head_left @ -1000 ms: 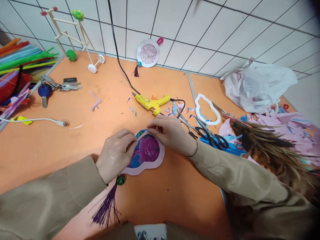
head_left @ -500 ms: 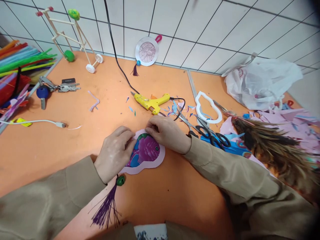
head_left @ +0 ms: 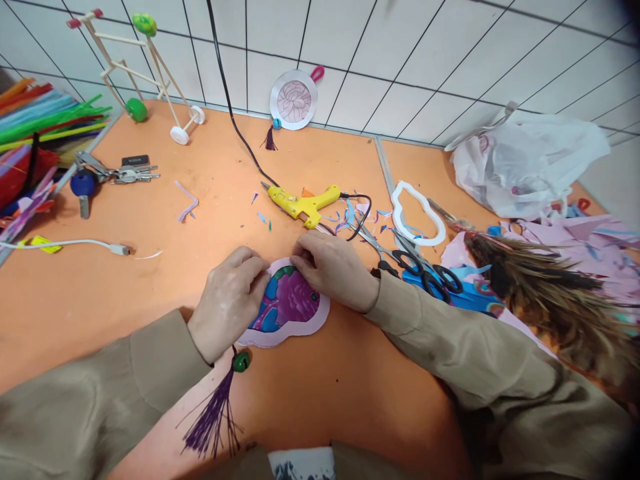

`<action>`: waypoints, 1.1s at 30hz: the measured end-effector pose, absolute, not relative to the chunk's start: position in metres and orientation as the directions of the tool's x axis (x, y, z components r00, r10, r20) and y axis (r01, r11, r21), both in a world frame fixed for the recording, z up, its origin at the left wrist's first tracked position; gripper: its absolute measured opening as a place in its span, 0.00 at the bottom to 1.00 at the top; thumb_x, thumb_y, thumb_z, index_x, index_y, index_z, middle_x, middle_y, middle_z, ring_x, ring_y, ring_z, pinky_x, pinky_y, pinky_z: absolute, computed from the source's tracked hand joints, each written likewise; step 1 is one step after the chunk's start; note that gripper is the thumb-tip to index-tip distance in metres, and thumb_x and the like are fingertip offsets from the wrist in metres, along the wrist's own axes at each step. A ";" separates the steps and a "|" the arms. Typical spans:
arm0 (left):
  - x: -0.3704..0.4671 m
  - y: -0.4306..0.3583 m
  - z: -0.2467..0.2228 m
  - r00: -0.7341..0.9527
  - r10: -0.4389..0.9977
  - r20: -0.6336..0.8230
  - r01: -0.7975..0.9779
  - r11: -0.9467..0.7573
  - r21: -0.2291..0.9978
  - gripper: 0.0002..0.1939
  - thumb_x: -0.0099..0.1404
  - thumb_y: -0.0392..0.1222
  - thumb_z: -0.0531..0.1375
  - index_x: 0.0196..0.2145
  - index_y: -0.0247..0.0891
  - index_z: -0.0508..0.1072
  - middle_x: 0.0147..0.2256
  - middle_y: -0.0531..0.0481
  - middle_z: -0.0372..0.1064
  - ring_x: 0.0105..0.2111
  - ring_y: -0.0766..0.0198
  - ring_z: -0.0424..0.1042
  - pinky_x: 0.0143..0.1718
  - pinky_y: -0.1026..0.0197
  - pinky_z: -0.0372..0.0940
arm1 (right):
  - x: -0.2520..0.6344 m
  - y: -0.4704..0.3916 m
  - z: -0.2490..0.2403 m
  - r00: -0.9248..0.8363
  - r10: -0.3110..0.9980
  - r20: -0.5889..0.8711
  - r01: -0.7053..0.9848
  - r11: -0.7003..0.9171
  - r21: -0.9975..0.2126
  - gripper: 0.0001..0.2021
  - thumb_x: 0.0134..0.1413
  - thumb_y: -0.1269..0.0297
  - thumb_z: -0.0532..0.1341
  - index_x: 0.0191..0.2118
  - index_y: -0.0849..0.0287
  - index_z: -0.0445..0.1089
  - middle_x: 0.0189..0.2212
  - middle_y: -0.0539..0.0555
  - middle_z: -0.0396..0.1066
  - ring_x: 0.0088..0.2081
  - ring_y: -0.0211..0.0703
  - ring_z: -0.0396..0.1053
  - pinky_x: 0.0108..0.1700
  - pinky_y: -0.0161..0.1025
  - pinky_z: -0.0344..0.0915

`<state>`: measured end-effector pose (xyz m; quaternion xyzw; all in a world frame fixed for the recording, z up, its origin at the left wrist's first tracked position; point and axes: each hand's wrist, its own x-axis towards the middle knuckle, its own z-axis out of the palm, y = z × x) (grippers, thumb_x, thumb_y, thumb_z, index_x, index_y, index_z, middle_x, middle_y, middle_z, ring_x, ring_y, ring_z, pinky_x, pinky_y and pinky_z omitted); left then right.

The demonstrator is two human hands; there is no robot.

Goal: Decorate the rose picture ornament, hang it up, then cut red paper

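On the orange table in front of me lies a flower-patterned ornament (head_left: 293, 300), a purple bloom on blue framed by a wavy pale pink border. My left hand (head_left: 227, 293) pinches its upper left edge, covering that end. The curled fingers of my right hand (head_left: 337, 267) grip the top edge at the right. From the ornament's lower left, under my left wrist, come a green bell (head_left: 241, 361) and a dark purple tassel (head_left: 215, 413), which rest on the table. Just beyond my right hand lies a yellow glue gun (head_left: 305, 205).
Scissors (head_left: 425, 270), a white wavy frame (head_left: 407, 220) and paper scraps lie to the right, near a feather bundle (head_left: 540, 280) and a plastic bag (head_left: 520, 163). Keys (head_left: 135, 175), a white cable (head_left: 90, 243) and a stick model (head_left: 145, 73) stand or lie left. A round ornament (head_left: 293, 100) leans on the wall.
Both hands keep their grip on the ornament. My left hand has shifted very slightly; the ornament and tassel stay almost in place.
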<state>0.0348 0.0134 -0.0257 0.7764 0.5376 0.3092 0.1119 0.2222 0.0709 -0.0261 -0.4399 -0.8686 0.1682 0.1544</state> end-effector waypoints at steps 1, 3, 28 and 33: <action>0.035 0.013 -0.026 0.233 0.903 0.360 0.764 -0.400 0.506 0.08 0.64 0.33 0.56 0.31 0.37 0.74 0.32 0.48 0.72 0.30 0.63 0.73 0.28 0.62 0.67 | 0.222 0.071 -0.026 -0.563 0.817 0.121 0.712 0.555 -0.430 0.04 0.54 0.70 0.58 0.29 0.60 0.64 0.26 0.53 0.66 0.30 0.41 0.61 0.31 0.37 0.52; 0.035 0.013 -0.026 0.235 0.902 0.361 0.763 -0.402 0.507 0.08 0.65 0.33 0.56 0.31 0.37 0.74 0.32 0.48 0.72 0.30 0.63 0.73 0.28 0.62 0.66 | 0.222 0.071 -0.026 -0.564 0.816 0.124 0.709 0.556 -0.435 0.04 0.54 0.70 0.58 0.29 0.60 0.64 0.26 0.52 0.65 0.30 0.41 0.61 0.31 0.37 0.53; 0.034 0.011 -0.032 0.305 0.885 0.351 0.756 -0.449 0.475 0.13 0.68 0.34 0.51 0.38 0.37 0.76 0.34 0.47 0.68 0.31 0.62 0.70 0.29 0.63 0.65 | 0.217 0.071 -0.029 -0.540 0.831 0.130 0.735 0.541 -0.408 0.10 0.55 0.63 0.61 0.27 0.59 0.61 0.25 0.51 0.62 0.28 0.40 0.58 0.30 0.37 0.49; 0.036 0.011 -0.030 0.355 0.895 0.270 0.784 -0.443 0.434 0.16 0.68 0.36 0.47 0.34 0.36 0.75 0.33 0.46 0.66 0.32 0.60 0.68 0.30 0.60 0.66 | 0.218 0.074 -0.030 -0.528 0.833 0.166 0.708 0.540 -0.456 0.08 0.53 0.66 0.61 0.26 0.59 0.62 0.24 0.50 0.61 0.28 0.39 0.58 0.30 0.36 0.50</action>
